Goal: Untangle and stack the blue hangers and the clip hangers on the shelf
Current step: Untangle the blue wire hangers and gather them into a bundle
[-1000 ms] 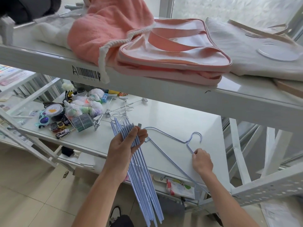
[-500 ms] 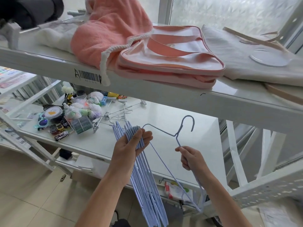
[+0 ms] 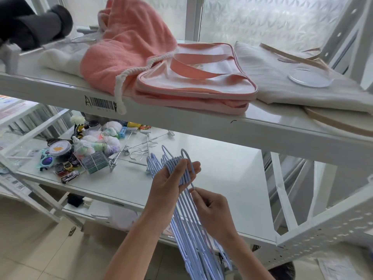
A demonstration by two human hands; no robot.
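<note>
My left hand grips a bundle of several blue hangers by their necks, the hooks fanned above my fingers and the bodies hanging down below the shelf edge. My right hand pinches the neck of one more blue hanger, whose hook lies against the bundle's hooks. Several metal clip hangers lie tangled on the white lower shelf, behind and left of my hands.
Small toys, toy cars, sunglasses, a round tin and netted bundles crowd the shelf's left part. The upper shelf overhangs, holding a pink towel, a pink-trimmed bag and white cloth. White rack posts stand at the right.
My right hand lifted the single blue hanger off the shelf and brought it left, up against the bundle in my left hand. The bundle has risen slightly.
</note>
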